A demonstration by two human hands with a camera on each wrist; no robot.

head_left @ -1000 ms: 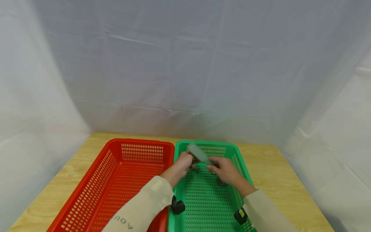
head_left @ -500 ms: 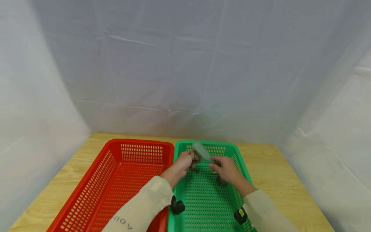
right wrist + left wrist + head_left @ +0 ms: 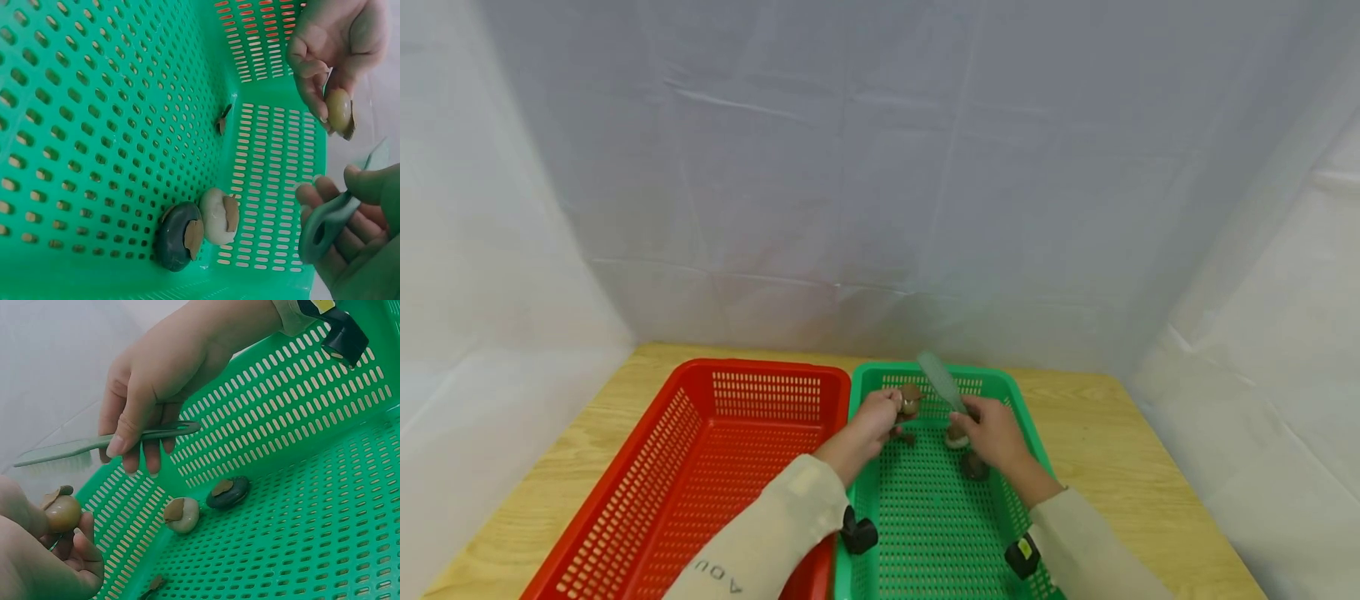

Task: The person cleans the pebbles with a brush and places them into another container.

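Observation:
My left hand (image 3: 874,421) pinches a smooth yellowish-brown stone (image 3: 63,516) over the far end of the green basket (image 3: 936,517). A dry brown leaf piece (image 3: 56,492) lies on top of the stone. My right hand (image 3: 996,433) grips a pale green brush (image 3: 938,377) by its looped handle, thumb on top and fingers beneath. Its bristles (image 3: 59,464) face down in the left wrist view, above and apart from the stone. Below the right hand, a pale stone (image 3: 217,215) and a dark stone (image 3: 175,240) sit side by side in the basket, each with a brown leaf piece on it.
A brown leaf scrap (image 3: 222,122) lies on the green basket's floor near the left hand. A red basket (image 3: 745,487) stands against its left side. Both rest on a wooden table (image 3: 1097,450) with pale sheeting (image 3: 850,167) behind.
My right hand has drawn the brush rightward and upright, away from the held stone, which now shows more fully. The left hand has stayed nearly still.

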